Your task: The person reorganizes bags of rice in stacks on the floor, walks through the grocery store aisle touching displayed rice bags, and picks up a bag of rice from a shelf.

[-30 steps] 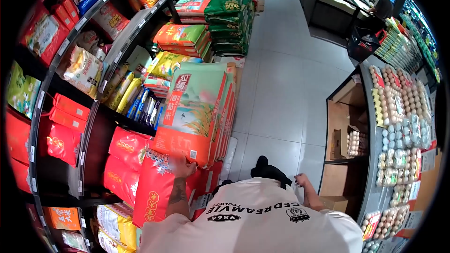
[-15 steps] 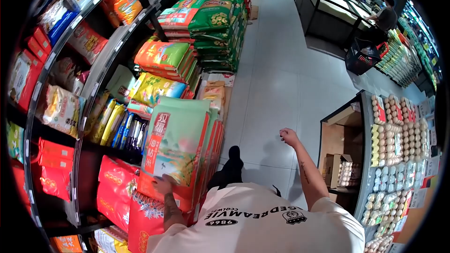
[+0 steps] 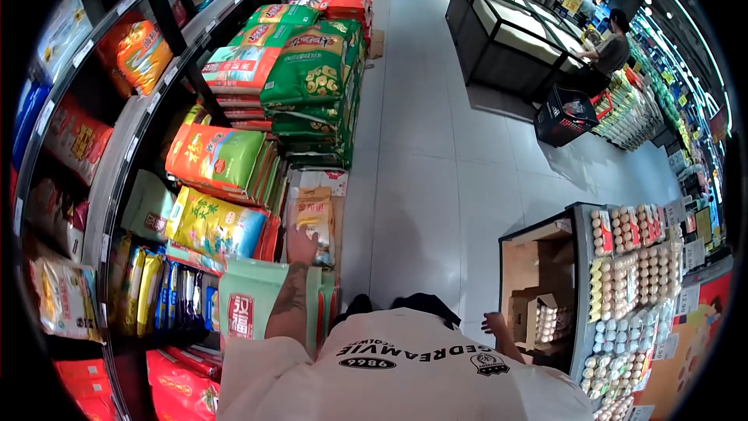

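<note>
My left hand (image 3: 301, 247) reaches forward over the upright pale-green rice bags (image 3: 257, 296), its fingers extended. The fingertips are at the near left edge of a small beige and yellow bag (image 3: 315, 218) lying low by the shelf; I cannot tell whether they touch it. Just left of this hand lies a yellow and blue rice bag (image 3: 214, 222). My right hand (image 3: 494, 323) hangs low at my right side with nothing in it, its fingers loosely apart. It is beside the open wooden front of the egg stand (image 3: 517, 269).
Green rice bags (image 3: 312, 66) are piled high ahead on the left, beside tall shelves (image 3: 117, 156). Egg trays (image 3: 623, 288) top the stand at right. Farther off are dark-framed bins (image 3: 499, 47), a black shopping basket (image 3: 562, 121) and a person (image 3: 612, 51).
I have moved forward along the aisle. My left hand has left the front of the pale-green rice bag for the small beige bag. My right hand has dropped back towards my side.
</note>
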### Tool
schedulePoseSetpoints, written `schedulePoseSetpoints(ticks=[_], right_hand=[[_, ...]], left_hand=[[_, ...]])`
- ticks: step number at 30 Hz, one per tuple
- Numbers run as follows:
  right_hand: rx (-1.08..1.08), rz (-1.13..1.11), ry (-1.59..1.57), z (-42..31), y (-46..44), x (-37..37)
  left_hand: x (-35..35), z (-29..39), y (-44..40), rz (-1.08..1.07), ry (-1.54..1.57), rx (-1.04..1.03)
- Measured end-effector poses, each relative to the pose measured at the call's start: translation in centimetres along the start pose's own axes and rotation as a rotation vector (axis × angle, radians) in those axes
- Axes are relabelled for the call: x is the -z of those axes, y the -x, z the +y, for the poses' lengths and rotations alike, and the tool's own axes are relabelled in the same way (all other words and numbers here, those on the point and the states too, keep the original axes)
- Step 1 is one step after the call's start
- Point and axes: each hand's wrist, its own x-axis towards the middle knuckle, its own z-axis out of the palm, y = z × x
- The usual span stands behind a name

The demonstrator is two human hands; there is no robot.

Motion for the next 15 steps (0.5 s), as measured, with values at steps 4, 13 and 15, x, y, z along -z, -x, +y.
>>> schedulePoseSetpoints(ticks=[4,13,15], right_hand=[[-0.094,-0.165,-0.009,-4.9,-0.7,-3.2],[0.179,-0.227,0.354,-36.7,-19.7,-6.1],[0.425,-0.139,0.484,-46.8,-22.0,-5.8]], left_hand=[[-4.9,2.6,-4.4,-0.22,0.184,-0.008],[-9.9,-3.0,-12.3,-0.531,0.455,0.587],[-8.8,-1.0,-16.5,-0.426,0.628,0.734]])
